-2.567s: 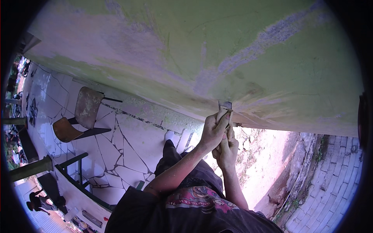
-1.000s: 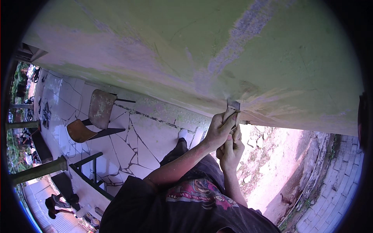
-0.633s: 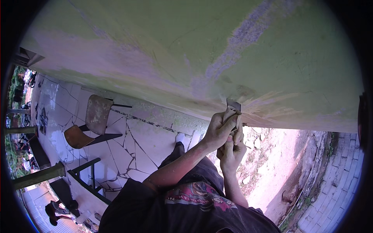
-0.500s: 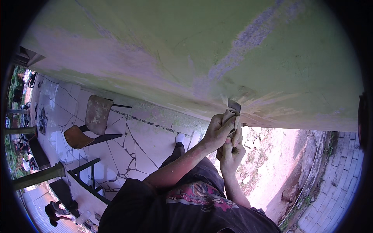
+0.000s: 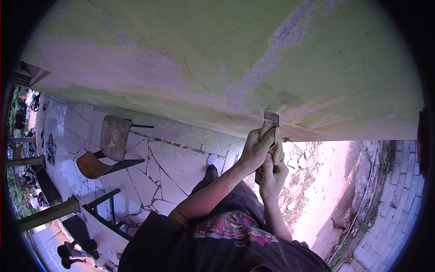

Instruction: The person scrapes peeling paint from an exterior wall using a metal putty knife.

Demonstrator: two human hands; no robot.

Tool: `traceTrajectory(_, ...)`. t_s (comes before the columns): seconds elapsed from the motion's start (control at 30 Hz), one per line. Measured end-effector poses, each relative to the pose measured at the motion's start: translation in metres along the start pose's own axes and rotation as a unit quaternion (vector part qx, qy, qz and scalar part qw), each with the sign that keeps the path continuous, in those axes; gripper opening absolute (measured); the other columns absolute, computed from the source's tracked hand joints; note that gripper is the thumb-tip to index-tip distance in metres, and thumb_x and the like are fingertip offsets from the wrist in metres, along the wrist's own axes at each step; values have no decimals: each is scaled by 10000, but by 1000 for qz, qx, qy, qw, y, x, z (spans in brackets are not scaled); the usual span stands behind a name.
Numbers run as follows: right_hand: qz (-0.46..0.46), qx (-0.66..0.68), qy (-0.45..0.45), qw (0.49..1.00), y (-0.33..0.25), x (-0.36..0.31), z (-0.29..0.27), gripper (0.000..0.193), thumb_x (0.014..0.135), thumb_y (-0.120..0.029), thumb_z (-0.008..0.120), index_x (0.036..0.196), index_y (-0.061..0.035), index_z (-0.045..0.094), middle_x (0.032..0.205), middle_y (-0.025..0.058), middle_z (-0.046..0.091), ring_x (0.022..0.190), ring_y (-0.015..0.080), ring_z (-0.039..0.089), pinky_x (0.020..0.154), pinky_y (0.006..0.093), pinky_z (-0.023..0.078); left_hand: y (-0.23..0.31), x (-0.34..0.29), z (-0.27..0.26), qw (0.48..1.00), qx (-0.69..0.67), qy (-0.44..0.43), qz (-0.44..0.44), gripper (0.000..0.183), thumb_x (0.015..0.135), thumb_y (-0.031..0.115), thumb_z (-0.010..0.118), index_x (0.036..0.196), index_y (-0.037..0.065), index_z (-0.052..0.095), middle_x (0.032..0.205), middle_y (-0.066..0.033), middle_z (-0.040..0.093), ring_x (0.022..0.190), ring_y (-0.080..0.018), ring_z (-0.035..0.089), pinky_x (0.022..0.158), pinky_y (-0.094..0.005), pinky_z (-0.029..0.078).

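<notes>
Both hands are closed around a scraper with a flat metal blade point(image 5: 272, 116). A pale beige wrapping point(image 5: 269, 129), cloth or folded paper, covers its handle. My left hand point(image 5: 256, 147) grips nearer the blade. My right hand point(image 5: 273, 174) holds lower down, its fingers partly hidden behind the grip. The blade tip meets the green wall point(image 5: 353, 72) near its lower edge, beside a dark smudge point(image 5: 287, 99) and pale scraped streaks. A rough purple patch point(image 5: 281, 47) runs up the wall above the blade.
At the left a worn chair point(image 5: 114, 144) stands on a cracked-tile floor point(image 5: 167, 170), with a dark metal frame point(image 5: 108, 211) nearer me. Rubble ground point(image 5: 317, 181) lies below the wall's edge, and brick paving point(image 5: 389, 217) at the far right. A railing point(image 5: 50, 213) runs along the left.
The view has shifted slightly, so the wall's lower edge sits higher and the floor things lower. Blade and hands have moved only a little, with both hands still gripping the scraper.
</notes>
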State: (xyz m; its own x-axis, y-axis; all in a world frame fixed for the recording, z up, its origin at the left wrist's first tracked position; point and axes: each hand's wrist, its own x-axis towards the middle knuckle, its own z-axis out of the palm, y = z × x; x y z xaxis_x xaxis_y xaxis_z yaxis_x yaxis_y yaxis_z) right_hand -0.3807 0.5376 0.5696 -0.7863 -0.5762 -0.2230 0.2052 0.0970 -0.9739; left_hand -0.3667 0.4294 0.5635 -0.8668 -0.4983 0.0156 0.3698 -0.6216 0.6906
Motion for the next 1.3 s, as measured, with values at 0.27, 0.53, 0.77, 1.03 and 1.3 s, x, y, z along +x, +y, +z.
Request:
traceTrajectory(0.27, -3, 31, 9, 999, 5, -4, 12, 243, 1007, -190, 541, 911, 25, 605, 680, -35, 502, 550, 22, 427, 479, 195, 326, 5, -7, -1, 998, 41, 39, -33, 369, 1043, 330, 441, 804, 51, 468, 562, -44, 519, 501, -124, 522, 528, -290, 462)
traceTrajectory(0.53, 1, 76, -1, 997, 2, -4, 18, 240, 1007, -210, 543, 882, -7, 551, 627, -28, 483, 485, 30, 403, 418, 200, 309, 14, -11, 5, 995, 52, 66, -56, 328, 1042, 296, 453, 824, 52, 475, 571, -44, 525, 483, -112, 512, 500, -269, 441)
traceTrajectory(0.77, -43, 95, -17, 994, -11, -9, 28, 234, 1013, -215, 530, 929, -1, 576, 596, -25, 468, 431, 33, 385, 376, 200, 278, 36, -11, 13, 997, 56, 35, -27, 409, 1044, 339, 433, 767, 43, 488, 538, -52, 483, 484, -154, 479, 517, -308, 420)
traceTrajectory(1.03, 15, 135, -50, 989, -22, -10, 28, 245, 1014, -217, 526, 976, 18, 586, 562, -54, 419, 409, 18, 333, 359, 204, 227, 42, -9, 11, 998, 59, 25, -21, 355, 1028, 327, 481, 807, 49, 488, 567, -38, 519, 474, -111, 510, 495, -272, 444)
traceTrajectory(1.3, 7, 147, -63, 987, -31, -7, 27, 242, 1027, -189, 489, 1123, 21, 560, 587, -42, 439, 406, 16, 335, 348, 200, 230, 59, -6, 27, 995, 93, 23, 2, 325, 1027, 281, 490, 824, 30, 516, 585, -29, 531, 491, -100, 527, 485, -259, 444)
